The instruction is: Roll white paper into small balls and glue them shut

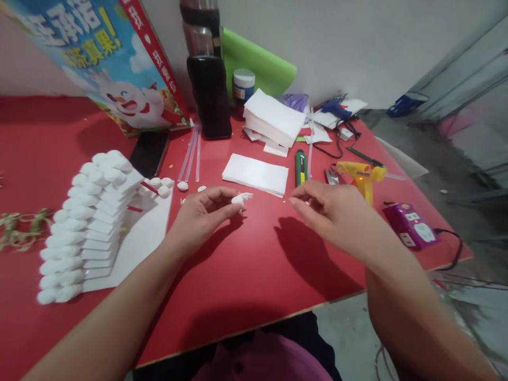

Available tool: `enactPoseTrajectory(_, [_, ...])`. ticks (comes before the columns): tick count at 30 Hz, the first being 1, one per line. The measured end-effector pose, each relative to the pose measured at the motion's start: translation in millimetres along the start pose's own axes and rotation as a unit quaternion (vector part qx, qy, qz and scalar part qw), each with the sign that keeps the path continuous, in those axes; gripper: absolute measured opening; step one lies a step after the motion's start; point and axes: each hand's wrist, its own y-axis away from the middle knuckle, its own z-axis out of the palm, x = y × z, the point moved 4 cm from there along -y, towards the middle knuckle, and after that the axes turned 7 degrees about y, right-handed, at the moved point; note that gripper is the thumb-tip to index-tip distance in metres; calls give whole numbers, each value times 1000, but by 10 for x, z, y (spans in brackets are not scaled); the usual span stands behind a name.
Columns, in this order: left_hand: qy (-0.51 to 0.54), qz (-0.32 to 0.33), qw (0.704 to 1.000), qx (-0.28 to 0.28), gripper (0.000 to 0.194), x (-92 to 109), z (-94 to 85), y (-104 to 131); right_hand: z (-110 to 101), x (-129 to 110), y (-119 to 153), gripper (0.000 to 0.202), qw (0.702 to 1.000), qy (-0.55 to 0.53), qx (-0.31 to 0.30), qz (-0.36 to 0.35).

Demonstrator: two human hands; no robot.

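Note:
My left hand (200, 214) pinches a small white tuft (239, 200) between thumb and fingertips, and its loose wispy ends point right. To the right, my right hand (337, 214) hovers over the red table with thumb and fingers drawn together; anything held there is too small to make out. Just beyond both hands lies a stack of white cards (256, 174). A green utility knife (300, 166) rests beside the cards. On the left, rows of white puffs (67, 233) on folded white card strips (101, 238) stand on a white sheet (143, 243).
A yellow glue gun (359, 172) and a purple box with a cord (410, 225) sit at the right. Clear glue sticks (191, 153), a phone (150, 153), a white-lidded jar (243, 87) and more white cards (273, 116) lie farther back. The table's front edge (238, 338) is close.

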Motion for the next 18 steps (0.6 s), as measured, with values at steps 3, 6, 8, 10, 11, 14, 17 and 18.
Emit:
enactPoseTrajectory(3, [-39, -6, 999, -9, 30, 49, -18, -10, -168, 436, 369, 28, 989, 104, 64, 79])
enactPoseTrajectory(6, [-42, 10, 999, -6, 31, 90, -36, -20, -218, 945, 845, 29, 943, 216, 136, 214])
enactPoseTrajectory(8, [-30, 19, 999, -14, 30, 88, -27, -23, -183, 1207, 1099, 28, 923, 212, 162, 279])
enactPoseTrajectory(10, [-16, 22, 999, -25, 29, 71, -4, -22, -117, 1375, 1196, 28, 930, 130, 182, 293])
enactPoseTrajectory(11, [-11, 20, 999, -30, 29, 61, 11, -20, -87, 1432, 1179, 29, 934, 79, 194, 291])
enactPoseTrajectory(14, [-2, 7, 999, -50, 30, 44, 63, -6, -10, 1536, 893, 35, 943, -7, 198, 266])
enactPoseTrajectory(17, [7, 1, 999, -52, 33, 63, 86, 17, 56, 1645, 473, 31, 945, -44, 187, 264])
enactPoseTrajectory(18, [7, 2, 999, -48, 33, 75, 84, 25, 94, 1702, 358, 30, 939, -72, 176, 286])
